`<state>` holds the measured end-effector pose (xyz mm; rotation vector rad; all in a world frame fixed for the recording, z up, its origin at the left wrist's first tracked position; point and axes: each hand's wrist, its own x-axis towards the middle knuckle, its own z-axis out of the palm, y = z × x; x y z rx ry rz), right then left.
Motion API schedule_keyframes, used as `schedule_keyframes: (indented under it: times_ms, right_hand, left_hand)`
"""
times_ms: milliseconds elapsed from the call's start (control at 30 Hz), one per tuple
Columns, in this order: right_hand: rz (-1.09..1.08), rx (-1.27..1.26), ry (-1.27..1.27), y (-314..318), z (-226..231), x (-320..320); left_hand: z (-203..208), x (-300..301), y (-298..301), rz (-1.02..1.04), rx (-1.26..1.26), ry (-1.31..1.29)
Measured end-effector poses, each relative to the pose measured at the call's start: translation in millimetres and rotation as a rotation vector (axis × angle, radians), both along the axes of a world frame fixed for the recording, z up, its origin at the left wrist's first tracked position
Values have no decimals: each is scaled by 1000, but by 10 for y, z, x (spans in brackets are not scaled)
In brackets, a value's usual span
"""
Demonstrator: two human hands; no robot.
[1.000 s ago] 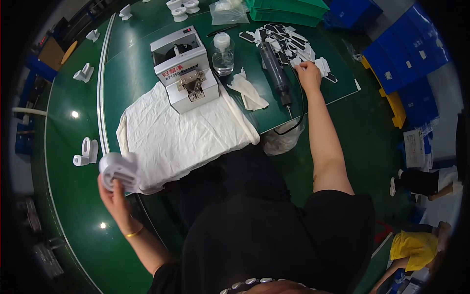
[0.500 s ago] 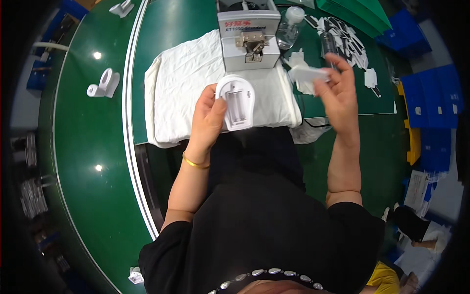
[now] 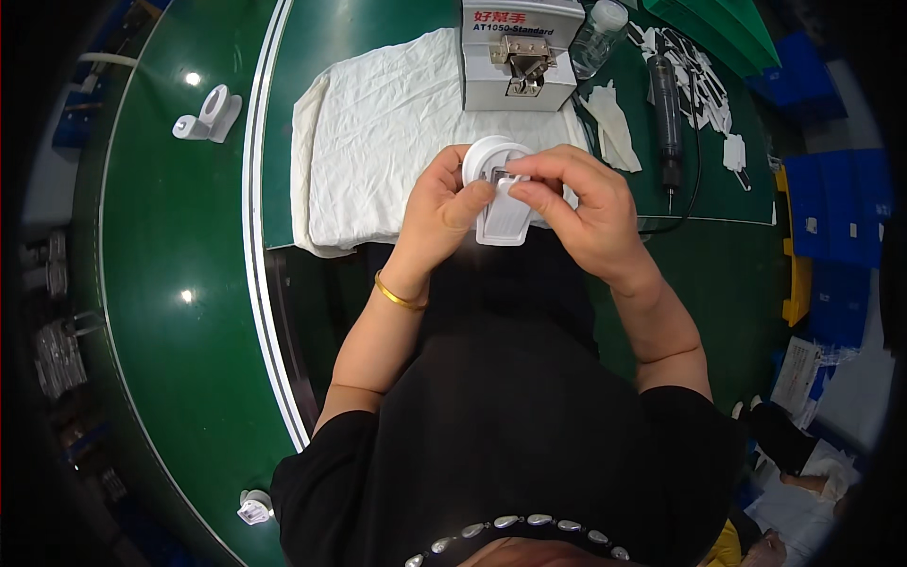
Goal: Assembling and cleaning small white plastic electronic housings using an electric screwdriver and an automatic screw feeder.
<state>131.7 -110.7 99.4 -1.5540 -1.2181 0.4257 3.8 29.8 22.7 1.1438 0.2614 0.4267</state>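
A white plastic housing [image 3: 503,223], rounded at the top and narrower below, is held over the near edge of the cloth. My left hand [image 3: 448,210] grips its left side, thumb lying across the front. My right hand [image 3: 588,210] is closed, thumb and forefinger pinched together at the recess in the housing's upper part. A small shiny part shows by those fingertips, too small to name. Beneath and beyond my hands spreads a folded white cloth [image 3: 378,132].
A grey bench machine [image 3: 518,94] stands on the cloth's far edge, a clear bottle [image 3: 598,42] beside it. To the right lie a white glove-like cloth [image 3: 614,132], a black electric screwdriver [image 3: 666,113] and a pile of white and black strips [image 3: 713,94]. White plastic units [image 3: 210,115] stand on the green left-hand surface.
My right hand, which held a blurred white piece at the right, has come in to the housing. My left hand has moved slightly right and tilted the housing.
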Motion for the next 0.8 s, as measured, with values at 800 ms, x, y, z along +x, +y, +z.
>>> schedule_keyframes:
  times_ms: [800]
  right_hand:
    - [24, 7, 743, -105, -229, 176]
  left_hand:
    - [321, 37, -321, 71, 648, 49]
